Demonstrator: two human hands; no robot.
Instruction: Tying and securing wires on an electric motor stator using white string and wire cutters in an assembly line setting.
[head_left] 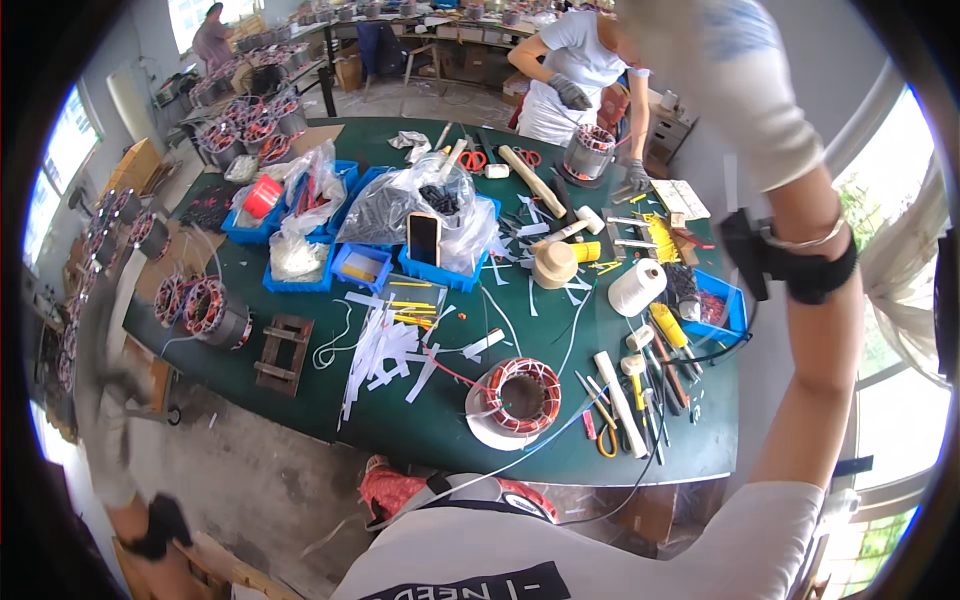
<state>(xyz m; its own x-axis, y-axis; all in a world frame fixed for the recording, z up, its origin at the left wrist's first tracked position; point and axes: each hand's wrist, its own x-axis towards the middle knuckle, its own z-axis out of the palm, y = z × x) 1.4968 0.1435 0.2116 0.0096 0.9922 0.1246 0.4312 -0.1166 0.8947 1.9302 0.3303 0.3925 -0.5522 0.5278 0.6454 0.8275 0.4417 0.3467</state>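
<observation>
A motor stator (550,400) with orange-red copper windings stands upright on the green table in front of me, wire leads and a pale cord trailing from it. Both my arms are lifted out to the sides, away from it. My left hand (108,410), in a grey glove, is at the far left edge beyond the table, smeared by motion; its fingers cannot be made out. High at the upper right, my right hand (690,30) in a pale glove is blurred and partly cut off, its fingers indistinct. I see neither hand touching the stator.
Scissors (606,440), a mallet (635,365) and rods lie right of the stator; white paper strips (380,345) lie left. Blue bins (300,270), a phone (424,240) and a thread cone (637,288) sit farther back. Across the table, a gloved co-worker handles another stator (588,155).
</observation>
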